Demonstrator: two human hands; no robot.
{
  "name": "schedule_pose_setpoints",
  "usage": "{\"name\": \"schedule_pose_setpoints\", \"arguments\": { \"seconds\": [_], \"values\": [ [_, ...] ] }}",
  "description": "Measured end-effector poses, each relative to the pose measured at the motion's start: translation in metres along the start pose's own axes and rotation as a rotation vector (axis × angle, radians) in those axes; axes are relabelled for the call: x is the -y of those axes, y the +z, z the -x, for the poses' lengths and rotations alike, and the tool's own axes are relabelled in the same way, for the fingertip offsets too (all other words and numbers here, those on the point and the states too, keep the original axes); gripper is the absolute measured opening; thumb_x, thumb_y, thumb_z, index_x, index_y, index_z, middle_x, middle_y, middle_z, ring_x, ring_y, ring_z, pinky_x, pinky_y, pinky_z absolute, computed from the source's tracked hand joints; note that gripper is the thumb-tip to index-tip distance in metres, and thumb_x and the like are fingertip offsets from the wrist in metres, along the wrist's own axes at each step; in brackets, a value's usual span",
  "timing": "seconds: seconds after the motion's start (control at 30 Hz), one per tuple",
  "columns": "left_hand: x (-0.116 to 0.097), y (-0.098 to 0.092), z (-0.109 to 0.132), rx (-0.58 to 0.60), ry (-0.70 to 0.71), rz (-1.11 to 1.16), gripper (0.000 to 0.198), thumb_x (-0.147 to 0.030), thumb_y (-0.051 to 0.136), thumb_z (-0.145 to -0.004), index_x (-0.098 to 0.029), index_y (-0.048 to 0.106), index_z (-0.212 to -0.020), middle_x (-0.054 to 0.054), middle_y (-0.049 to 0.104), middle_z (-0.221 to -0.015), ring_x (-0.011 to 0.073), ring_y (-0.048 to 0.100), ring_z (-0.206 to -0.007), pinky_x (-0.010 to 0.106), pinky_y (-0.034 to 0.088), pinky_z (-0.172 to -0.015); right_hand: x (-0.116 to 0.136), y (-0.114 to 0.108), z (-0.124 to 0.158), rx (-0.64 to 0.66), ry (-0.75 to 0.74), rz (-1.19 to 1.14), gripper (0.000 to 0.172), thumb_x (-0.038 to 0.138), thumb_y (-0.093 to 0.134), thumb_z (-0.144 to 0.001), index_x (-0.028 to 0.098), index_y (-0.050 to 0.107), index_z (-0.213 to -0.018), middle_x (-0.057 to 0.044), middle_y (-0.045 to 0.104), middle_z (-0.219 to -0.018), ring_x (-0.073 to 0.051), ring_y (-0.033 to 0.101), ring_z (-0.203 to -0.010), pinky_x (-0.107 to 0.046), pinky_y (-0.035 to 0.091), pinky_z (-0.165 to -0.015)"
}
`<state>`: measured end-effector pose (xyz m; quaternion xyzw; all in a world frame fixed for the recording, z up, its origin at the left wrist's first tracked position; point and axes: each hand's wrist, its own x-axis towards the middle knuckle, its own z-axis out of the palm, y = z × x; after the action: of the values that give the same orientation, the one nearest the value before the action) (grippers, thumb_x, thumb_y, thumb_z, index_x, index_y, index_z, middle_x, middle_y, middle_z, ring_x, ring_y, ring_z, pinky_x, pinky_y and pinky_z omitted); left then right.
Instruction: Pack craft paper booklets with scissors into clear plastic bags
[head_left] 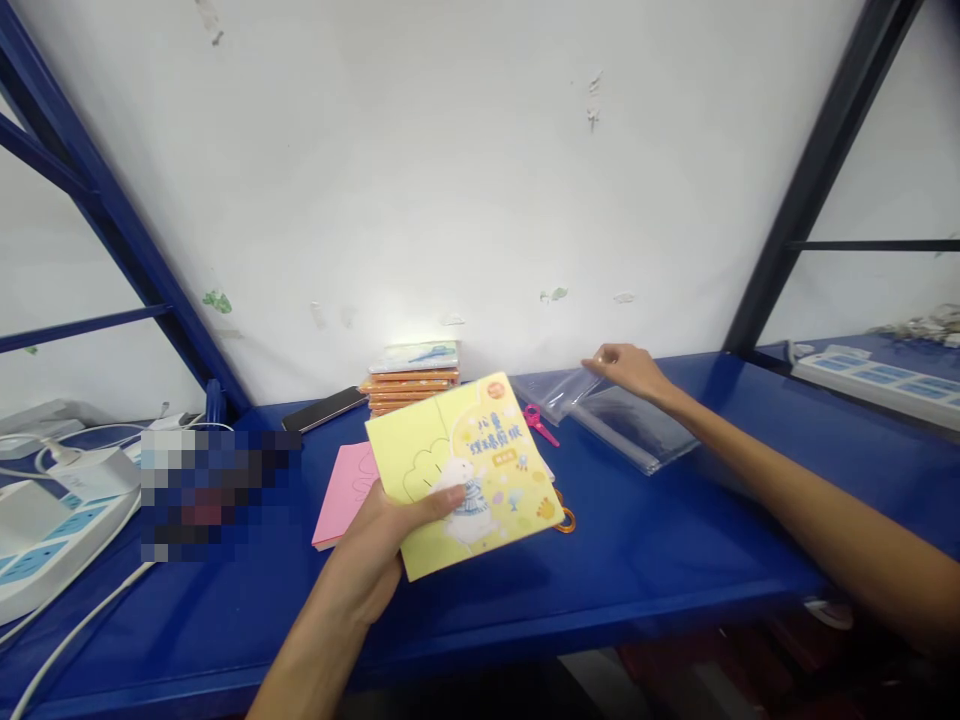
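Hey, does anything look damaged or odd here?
Yes: the flat white wall behind the glossy blue table has scattered ragged patches, some greenish, breaking its otherwise smooth surface. Pixelation obscures the table's left part.

Blue Chinese lettering (495, 434) stands on the front of a square yellow booklet (465, 475), in two lines slanting upward to the right. The short upper line reads 儿童, "children"; the longer line beneath is too blurred to read with certainty. Below them, a small orange label (505, 458) and, at the top corner, a round orange-red badge (496, 389) bear marks too small to read.
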<state>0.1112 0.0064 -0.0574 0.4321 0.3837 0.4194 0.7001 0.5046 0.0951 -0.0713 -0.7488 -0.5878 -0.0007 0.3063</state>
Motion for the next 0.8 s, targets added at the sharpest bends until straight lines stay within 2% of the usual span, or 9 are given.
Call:
{"name": "schedule_pose_setpoints", "arguments": {
  "seconds": [0.07,0.17,0.27,0.37,0.5,0.6,0.67,0.8],
  "values": [
    [-0.008,-0.001,0.003,-0.061,0.002,0.026,0.086,-0.017,0.090,-0.068,-0.020,0.053,-0.146,0.015,0.074,-0.125,0.0349,0.074,-0.108,0.043,0.063,-0.093,0.012,-0.011,0.005,-0.106,-0.072,-0.147,0.033,0.049,0.049,-0.095,0.021,0.054,-0.078,-0.008,0.068,-0.083,-0.019,0.060,-0.073,-0.030,0.044,-0.066],
    [-0.017,-0.002,0.009,-0.119,0.024,0.044,0.083,-0.015,0.089,-0.068,-0.021,0.055,-0.144,0.014,0.075,-0.125,0.0345,0.074,-0.107,0.040,0.064,-0.090,0.040,-0.023,0.026,-0.344,-0.262,-0.420,0.030,0.044,0.050,-0.096,0.023,0.049,-0.075,-0.003,0.060,-0.074,-0.016,0.053,-0.063,-0.029,0.043,-0.059],
    [-0.020,0.002,0.016,-0.145,0.057,0.072,0.087,-0.014,0.088,-0.069,-0.023,0.052,-0.147,0.013,0.075,-0.124,0.0347,0.074,-0.107,0.041,0.065,-0.089,0.071,-0.021,0.056,-0.510,-0.475,-0.402,0.030,0.039,0.054,-0.096,0.025,0.047,-0.070,0.001,0.050,-0.061,-0.015,0.044,-0.054,-0.031,0.037,-0.054],
    [-0.018,0.010,0.021,-0.105,0.117,0.101,0.088,-0.016,0.087,-0.070,-0.026,0.049,-0.149,0.012,0.074,-0.128,0.0357,0.073,-0.111,0.042,0.065,-0.090,0.092,-0.008,0.085,-0.517,-0.705,-0.295,0.029,0.034,0.059,-0.093,0.026,0.046,-0.068,0.003,0.047,-0.053,-0.013,0.038,-0.044,-0.031,0.033,-0.048],
    [-0.013,0.020,0.024,-0.061,0.182,0.111,0.082,-0.019,0.088,-0.070,-0.023,0.055,-0.145,0.012,0.073,-0.129,0.0360,0.071,-0.113,0.042,0.064,-0.091,0.103,0.005,0.112,-0.389,-0.909,-0.287,0.017,0.032,0.057,-0.092,0.028,0.056,-0.076,0.002,0.061,-0.054,-0.015,0.049,-0.040,-0.032,0.037,-0.042],
    [-0.011,0.017,0.020,-0.131,0.231,0.073,0.082,-0.021,0.090,-0.068,-0.020,0.057,-0.143,0.013,0.074,-0.127,0.0352,0.072,-0.112,0.043,0.063,-0.092,0.107,0.002,0.124,-0.388,-0.912,-0.459,0.011,0.030,0.055,-0.095,0.029,0.056,-0.084,0.000,0.076,-0.071,-0.017,0.059,-0.043,-0.036,0.044,-0.042],
    [-0.012,0.010,0.016,-0.189,0.275,0.054,0.084,-0.020,0.091,-0.067,-0.020,0.057,-0.143,0.013,0.074,-0.126,0.0350,0.072,-0.112,0.043,0.063,-0.093,0.110,-0.002,0.128,-0.400,-0.836,-0.580,0.016,0.034,0.053,-0.097,0.030,0.052,-0.082,-0.003,0.080,-0.081,-0.018,0.060,-0.041,-0.037,0.043,-0.039],
    [-0.014,-0.004,0.009,-0.266,0.320,0.035,0.083,-0.018,0.091,-0.067,-0.020,0.057,-0.143,0.013,0.074,-0.127,0.0341,0.073,-0.110,0.041,0.066,-0.088,0.117,-0.007,0.129,-0.319,-0.674,-0.834,0.025,0.041,0.051,-0.100,0.029,0.045,-0.079,0.000,0.070,-0.056,-0.019,0.059,-0.037,-0.035,0.042,-0.035]
  ]
}}
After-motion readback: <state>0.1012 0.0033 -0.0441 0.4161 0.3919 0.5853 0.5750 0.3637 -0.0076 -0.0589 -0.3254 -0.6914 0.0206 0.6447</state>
